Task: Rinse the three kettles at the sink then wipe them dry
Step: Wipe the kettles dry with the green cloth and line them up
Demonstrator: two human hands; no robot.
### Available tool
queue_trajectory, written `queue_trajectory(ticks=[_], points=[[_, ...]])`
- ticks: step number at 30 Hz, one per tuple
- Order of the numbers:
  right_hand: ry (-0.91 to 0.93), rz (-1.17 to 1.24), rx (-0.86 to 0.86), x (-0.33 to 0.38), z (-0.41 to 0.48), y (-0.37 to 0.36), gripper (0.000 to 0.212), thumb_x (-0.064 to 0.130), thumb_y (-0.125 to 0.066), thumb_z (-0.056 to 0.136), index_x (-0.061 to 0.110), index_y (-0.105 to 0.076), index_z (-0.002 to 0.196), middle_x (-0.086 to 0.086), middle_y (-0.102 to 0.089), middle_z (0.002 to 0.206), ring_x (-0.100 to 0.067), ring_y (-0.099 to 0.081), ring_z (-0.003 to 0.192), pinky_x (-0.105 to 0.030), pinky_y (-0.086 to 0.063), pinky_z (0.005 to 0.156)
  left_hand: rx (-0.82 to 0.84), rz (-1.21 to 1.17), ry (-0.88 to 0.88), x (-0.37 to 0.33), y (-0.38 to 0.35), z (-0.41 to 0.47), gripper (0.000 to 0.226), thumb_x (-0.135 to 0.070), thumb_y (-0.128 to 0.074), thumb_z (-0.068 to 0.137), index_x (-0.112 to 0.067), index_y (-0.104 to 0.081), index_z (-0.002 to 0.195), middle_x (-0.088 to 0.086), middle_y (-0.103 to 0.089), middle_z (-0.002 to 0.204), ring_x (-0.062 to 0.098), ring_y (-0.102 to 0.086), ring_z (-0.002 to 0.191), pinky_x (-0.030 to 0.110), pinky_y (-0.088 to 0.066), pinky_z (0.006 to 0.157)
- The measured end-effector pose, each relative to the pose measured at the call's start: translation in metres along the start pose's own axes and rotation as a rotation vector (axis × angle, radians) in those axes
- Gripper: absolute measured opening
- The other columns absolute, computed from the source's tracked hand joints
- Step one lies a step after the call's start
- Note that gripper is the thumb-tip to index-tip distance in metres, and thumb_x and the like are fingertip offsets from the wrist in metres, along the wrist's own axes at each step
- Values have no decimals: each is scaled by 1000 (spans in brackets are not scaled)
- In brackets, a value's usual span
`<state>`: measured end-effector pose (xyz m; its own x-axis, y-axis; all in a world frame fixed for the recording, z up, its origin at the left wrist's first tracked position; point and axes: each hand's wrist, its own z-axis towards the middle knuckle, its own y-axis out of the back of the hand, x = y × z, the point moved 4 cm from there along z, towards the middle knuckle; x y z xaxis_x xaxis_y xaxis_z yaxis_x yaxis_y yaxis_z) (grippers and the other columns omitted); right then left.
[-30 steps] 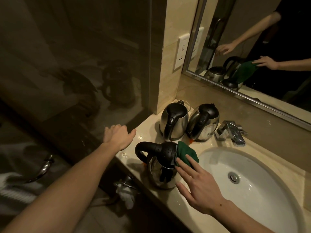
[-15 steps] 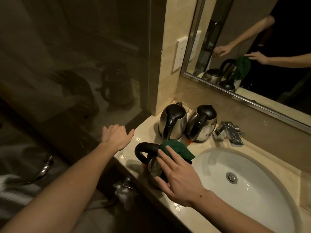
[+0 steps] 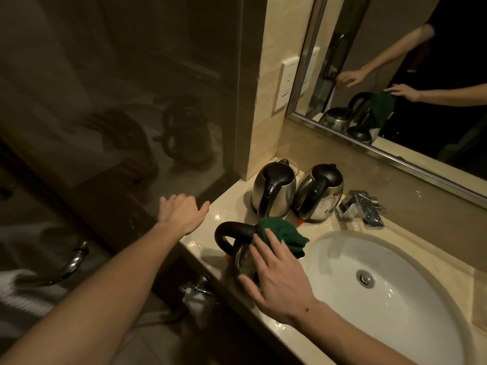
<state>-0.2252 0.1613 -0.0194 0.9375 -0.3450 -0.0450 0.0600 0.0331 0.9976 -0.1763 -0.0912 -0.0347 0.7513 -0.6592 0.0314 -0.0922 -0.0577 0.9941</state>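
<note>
Dim bathroom, wet beige marble surface (image 3: 229, 204) beside a white oval sink (image 3: 395, 299). The nearest steel kettle with a black loop handle (image 3: 228, 233) stands at the surface's front edge under the right hand (image 3: 279, 280). Its fingers (image 3: 263, 248) lie flat, pressing a dark green cloth (image 3: 283, 229) onto the top and grasping nothing. The left hand (image 3: 181, 212) is loose and empty, left of the handle. A second steel kettle (image 3: 274, 191) and a third steel kettle (image 3: 319, 193) stand beyond the fingers. Risk: the kettle is unbraced on slick stone, so a wiping push could skid or tip it off the edge.

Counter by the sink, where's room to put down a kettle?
Bare counter lies between the left hand and the back-left kettle. Another strip runs right of the faucet, between sink and mirror. Crowded around the front kettle under the right hand.
</note>
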Motion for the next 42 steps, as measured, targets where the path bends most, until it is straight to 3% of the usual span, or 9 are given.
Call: queue_trajectory(ticks=[6, 11, 16, 21, 24, 29, 32, 37, 42], points=[[-29, 3, -9, -22, -19, -11, 69, 58, -23, 98, 11, -44, 144, -7, -37, 153, -32, -22, 144, -41, -18, 113, -5, 5, -8, -1, -1, 1, 61, -60, -28, 101, -15, -69, 105, 9, -69, 112, 26, -61, 109, 44, -39, 100], [-175, 25, -21, -28, -19, -6, 69, 59, -21, 98, 11, -51, 139, -6, -47, 146, -28, -29, 141, -40, -24, 117, -11, 8, -16, -6, 0, 0, 62, -60, -29, 101, -14, -70, 107, 10, -69, 114, 27, -61, 110, 45, -38, 100], [-140, 4, 25, -18, -27, -11, 69, 60, -23, 97, 11, -55, 134, -7, -50, 143, -30, -37, 138, -43, -30, 114, -21, -15, -43, -14, 4, -2, 62, -59, -27, 102, -14, -69, 102, 9, -69, 110, 25, -61, 107, 44, -38, 101], [-200, 25, 70, -36, -30, -10, 71, 58, -18, 99, 9, -54, 136, -7, -51, 143, -27, -31, 140, -37, -14, 116, -35, -41, -61, -18, 4, -4, 64, -59, -25, 102, -13, -69, 101, 9, -69, 109, 25, -61, 105, 44, -38, 100], [-214, 108, 73, -30, -23, -6, 79, 63, -8, 95, 11, -43, 144, -5, -38, 152, -27, -18, 146, -36, -5, 117, -41, -65, -91, -25, 4, -6, 65, -60, -23, 102, -13, -68, 99, 9, -68, 108, 25, -61, 103, 45, -38, 99], [-229, 46, 85, -38, -27, -11, 75, 59, -9, 98, 11, -51, 138, -7, -49, 144, -26, -31, 141, -42, -17, 114, -58, -79, -178, -38, 7, -9, 65, -62, -22, 101, -14, -66, 97, 7, -67, 109, 23, -59, 104, 45, -36, 100], [-326, 117, 0, -52, -24, -7, 81, 61, -2, 94, 13, -40, 146, -4, -39, 152, -21, -20, 146, -30, -4, 114, -68, -72, -202, -37, 11, -11, 63, -62, -22, 101, -15, -64, 95, 7, -66, 109, 24, -58, 105, 45, -36, 100], [-529, 271, -112, -69, -40, -11, 81, 64, -7, 89, 18, -35, 149, 0, -34, 155, -16, -16, 147, -29, -19, 115, -72, -61, -227, -31, 11, -11, 66, -63, -21, 100, -15, -66, 101, 6, -66, 111, 24, -59, 107, 46, -36, 101], [-663, 349, -148, -64, -67, -33, 81, 63, -9, 89, 15, -40, 147, -1, -34, 155, -18, -17, 147, -30, -16, 116, -84, -68, -257, -32, 16, -12, 65, -62, -22, 101, -15, -66, 99, 6, -66, 110, 24, -58, 106, 47, -36, 102]])
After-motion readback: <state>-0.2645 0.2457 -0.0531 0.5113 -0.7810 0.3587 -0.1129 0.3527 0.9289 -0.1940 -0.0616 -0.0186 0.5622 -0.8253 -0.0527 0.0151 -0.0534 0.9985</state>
